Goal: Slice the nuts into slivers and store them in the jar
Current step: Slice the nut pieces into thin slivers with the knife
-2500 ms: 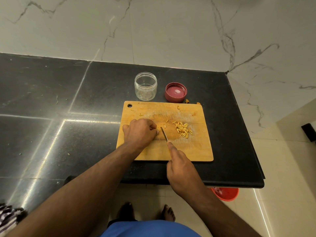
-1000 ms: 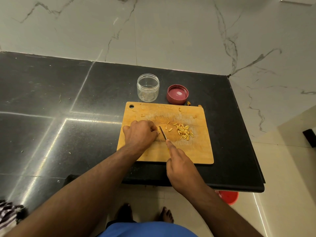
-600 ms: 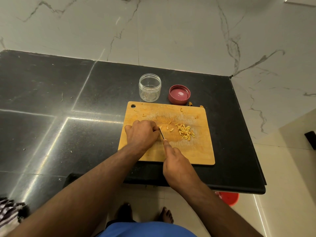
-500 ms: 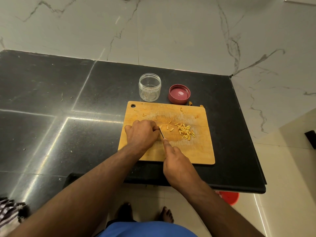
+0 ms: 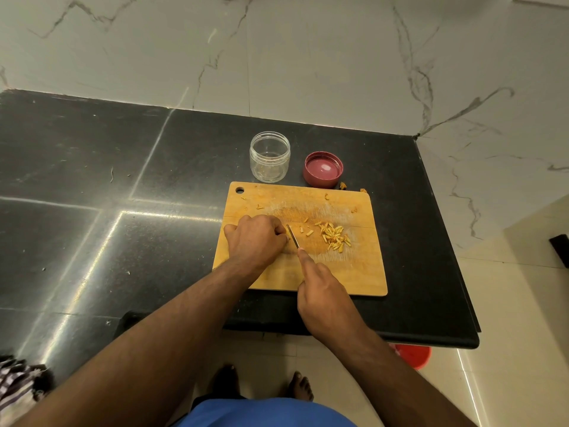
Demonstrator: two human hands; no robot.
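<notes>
Slivers (image 5: 334, 237) heaped right of centre on cutting board (image 5: 348, 272); a few more loose pieces lie between heap and blade than 2.5 s ago. Knife (image 5: 292, 236) stands just beside left hand (image 5: 257, 238), whose fingers are curled down over something hidden. Right hand (image 5: 323, 295) grips the handle, forefinger along the spine, shifted slightly leftward. Jar (image 5: 270, 157) and lid (image 5: 323, 169) unmoved behind board on counter (image 5: 92, 186).
</notes>
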